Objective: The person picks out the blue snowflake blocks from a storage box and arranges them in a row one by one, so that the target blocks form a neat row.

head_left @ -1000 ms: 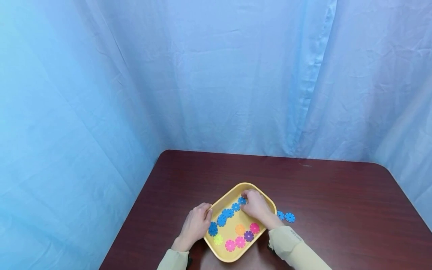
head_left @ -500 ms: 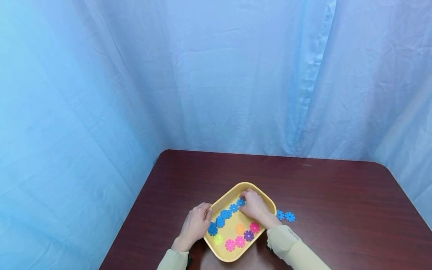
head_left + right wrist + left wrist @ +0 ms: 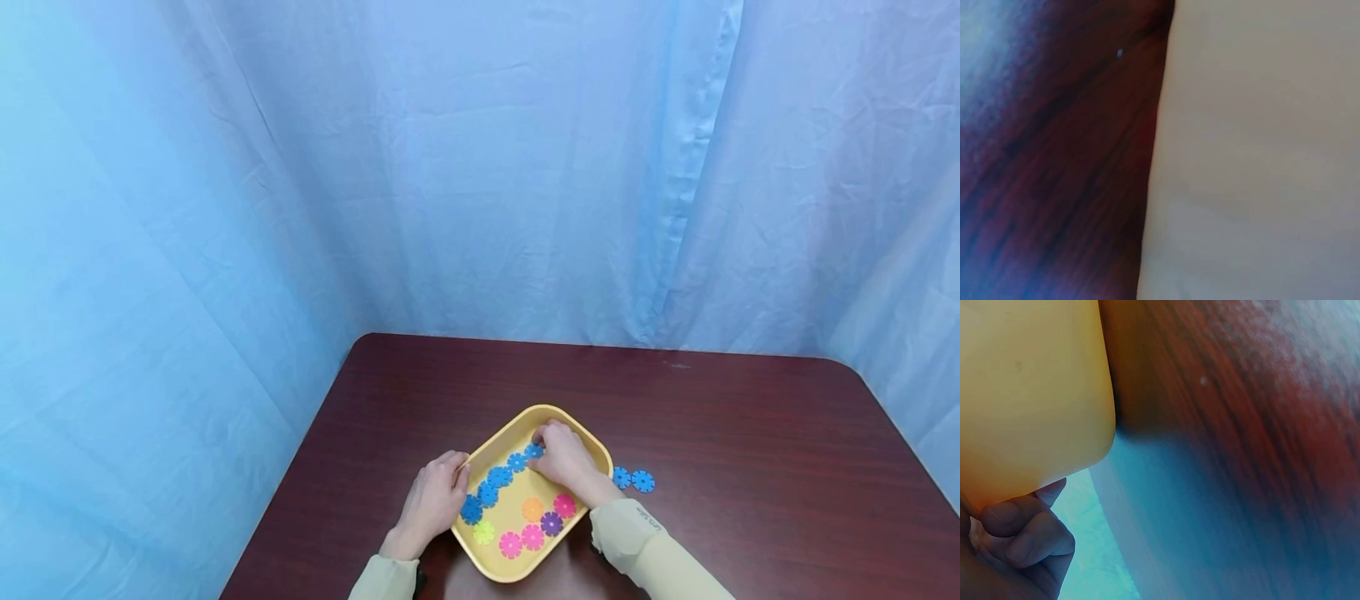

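In the head view my left hand [image 3: 437,496] grips the left rim of a yellow tray [image 3: 500,569]. The left wrist view shows curled left fingers [image 3: 1038,534] against the tray's outer wall [image 3: 1029,400]. My right hand [image 3: 564,456] reaches inside the far end, thumb and fingertips pinching a blue notched snowflake disc [image 3: 533,451]. From that disc several more blue snowflake discs [image 3: 498,477] run in a row along the left wall. Below them lie a yellow-green disc [image 3: 483,533], an orange disc [image 3: 532,509], a purple disc [image 3: 551,524] and several pink discs [image 3: 511,546].
Two blue discs [image 3: 642,482] lie on the dark red-brown table [image 3: 735,433], just right of the tray. Light blue curtains [image 3: 480,167] hang behind the table and at its sides. A pale beige surface [image 3: 1254,150] fills much of the right wrist view.
My right hand and the row of blue discs have shifted slightly left and nearer inside the tray. The left hand keeps its grip and the tray stays nearly in place.
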`<state>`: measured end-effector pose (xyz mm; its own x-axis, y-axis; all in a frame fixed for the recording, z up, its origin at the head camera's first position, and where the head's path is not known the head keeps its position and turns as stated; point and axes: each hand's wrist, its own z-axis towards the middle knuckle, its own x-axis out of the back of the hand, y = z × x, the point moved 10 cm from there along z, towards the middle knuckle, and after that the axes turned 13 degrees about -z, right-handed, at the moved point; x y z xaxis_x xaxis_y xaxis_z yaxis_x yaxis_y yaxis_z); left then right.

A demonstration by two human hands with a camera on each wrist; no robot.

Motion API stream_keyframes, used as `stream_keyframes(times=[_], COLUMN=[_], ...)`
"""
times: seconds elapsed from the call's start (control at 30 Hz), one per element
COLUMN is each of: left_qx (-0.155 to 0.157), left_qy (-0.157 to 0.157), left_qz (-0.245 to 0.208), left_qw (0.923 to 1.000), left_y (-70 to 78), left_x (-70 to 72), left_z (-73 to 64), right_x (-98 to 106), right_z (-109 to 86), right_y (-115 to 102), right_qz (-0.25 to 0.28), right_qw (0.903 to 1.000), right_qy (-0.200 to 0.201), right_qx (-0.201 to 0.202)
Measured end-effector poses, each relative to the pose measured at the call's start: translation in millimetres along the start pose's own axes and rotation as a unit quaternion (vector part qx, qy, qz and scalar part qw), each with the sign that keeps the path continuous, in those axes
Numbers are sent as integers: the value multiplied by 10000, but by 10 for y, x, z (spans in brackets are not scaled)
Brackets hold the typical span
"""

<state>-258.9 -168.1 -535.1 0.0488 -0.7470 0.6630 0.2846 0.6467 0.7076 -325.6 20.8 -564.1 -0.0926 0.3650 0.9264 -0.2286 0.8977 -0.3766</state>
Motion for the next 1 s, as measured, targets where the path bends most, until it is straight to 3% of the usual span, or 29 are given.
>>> stream_keyframes(times=[0.5, 0.73, 1.0], left_qx=[-73, -87, -122], left_qy=[-20, -22, -32], left_qz=[11, 37, 19], left_qw=[10000, 10000, 9999], left_y=[12, 1, 15], left_x=[-3, -8, -5], left_z=[-7, -12, -1], right_x=[40, 8, 103], right_z=[-54, -81, -129], right_y=[-38, -47, -172], right_qz=[152, 248, 448], right_qw=[9998, 9992, 9981], right_qy=[-36, -301, -308], right_qx=[125, 88, 293])
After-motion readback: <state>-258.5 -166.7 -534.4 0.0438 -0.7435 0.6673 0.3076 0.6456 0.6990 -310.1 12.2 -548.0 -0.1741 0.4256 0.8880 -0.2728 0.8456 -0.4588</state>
